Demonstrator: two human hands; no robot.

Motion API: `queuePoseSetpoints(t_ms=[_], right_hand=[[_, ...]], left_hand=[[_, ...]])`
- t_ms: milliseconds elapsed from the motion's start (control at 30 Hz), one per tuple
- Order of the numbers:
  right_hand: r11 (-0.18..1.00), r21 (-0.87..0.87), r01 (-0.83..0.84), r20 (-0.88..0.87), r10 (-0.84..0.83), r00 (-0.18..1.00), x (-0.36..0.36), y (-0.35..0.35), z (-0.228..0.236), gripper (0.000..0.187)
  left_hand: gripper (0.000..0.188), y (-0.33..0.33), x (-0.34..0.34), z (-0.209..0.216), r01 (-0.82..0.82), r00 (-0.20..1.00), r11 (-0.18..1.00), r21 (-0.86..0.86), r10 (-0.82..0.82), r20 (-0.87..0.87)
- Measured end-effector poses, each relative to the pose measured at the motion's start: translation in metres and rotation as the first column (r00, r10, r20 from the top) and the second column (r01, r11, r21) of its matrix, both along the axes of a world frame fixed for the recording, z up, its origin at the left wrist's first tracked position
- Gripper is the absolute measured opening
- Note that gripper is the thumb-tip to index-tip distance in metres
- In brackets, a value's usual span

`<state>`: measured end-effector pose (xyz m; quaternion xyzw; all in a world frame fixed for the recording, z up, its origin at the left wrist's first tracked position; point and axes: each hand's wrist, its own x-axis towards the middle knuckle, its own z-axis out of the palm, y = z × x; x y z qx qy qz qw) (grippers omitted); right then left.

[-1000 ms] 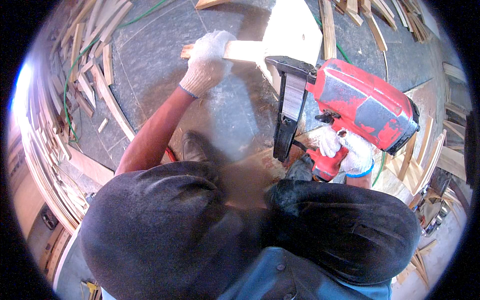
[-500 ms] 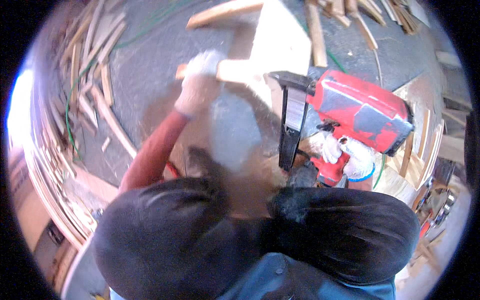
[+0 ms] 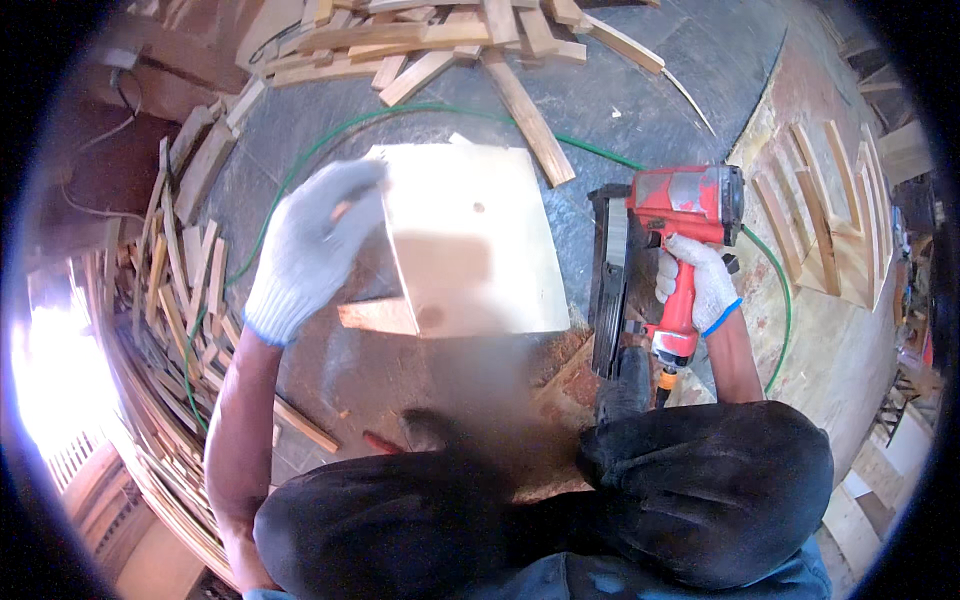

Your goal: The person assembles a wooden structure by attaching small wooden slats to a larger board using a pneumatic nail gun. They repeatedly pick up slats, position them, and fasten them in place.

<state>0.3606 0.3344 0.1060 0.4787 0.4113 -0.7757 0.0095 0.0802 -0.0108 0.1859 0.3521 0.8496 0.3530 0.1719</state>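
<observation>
Pale board (image 3: pixel 505 215) lies flat-looking near centre of view, btwn the two gloved hands: L hand (image 3: pixel 315 240) at its 9 o'clock, R hand (image 3: pixel 708 272) at its 3. Board is near square, so no strong long axis; side edges run approx 11 to 5 o'clock. L hand is much nearer: white glove, fingers bent, tips at the board's edge at 10 o'clock; it's blurred, so can't tell if they touch or how far open the hand is. R hand is closed round the handle of a red nail gun (image 3: pixel 690 200), whose body sits at the board's 2 to 3. Gun's long black magazine (image 3: pixel 608 285) runs approx 12 to 6, just beside the board's R edge, w/ a narrow gap.

Short wood block (image 3: pixel 382 315) pokes out at the board's lower L corner, 8 o'clock. Long wood strip (image 3: pixel 525 115) ends near the top R corner & runs up-L to a pile of offcuts (image 3: pixel 400 45) at 12. Green hose (image 3: pixel 435 107) arcs past the far edge. Grey floor (image 3: pixel 690 110) shows at 1 to 2 o'clock, & a dusty brown stretch at 5 to 6, before the person's dark-clad knees (image 3: pixel 710 490).
</observation>
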Motion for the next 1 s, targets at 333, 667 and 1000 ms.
queuePoseSetpoints(t_ms=[333,667,1000], right_hand=[[0.97,-0.244,0.0,-0.016,-0.004,1.0,0.003,0.012,-0.035,0.009],[0.951,-0.305,0.05,-0.017,-0.057,0.998,0.007,0.012,-0.041,0.013],[0.961,-0.26,0.095,0.007,-0.097,0.995,0.01,0.007,-0.034,0.011]], left_hand=[[0.03,0.211,-0.03,-0.113,0.531,0.493,0.693,-0.487,-0.72,-0.488],[0.023,0.228,-0.044,-0.148,0.379,0.272,0.588,-0.714,-0.809,-0.522],[0.023,0.187,-0.08,0.004,-0.068,0.954,0.998,-0.008,0.063,-0.294]])
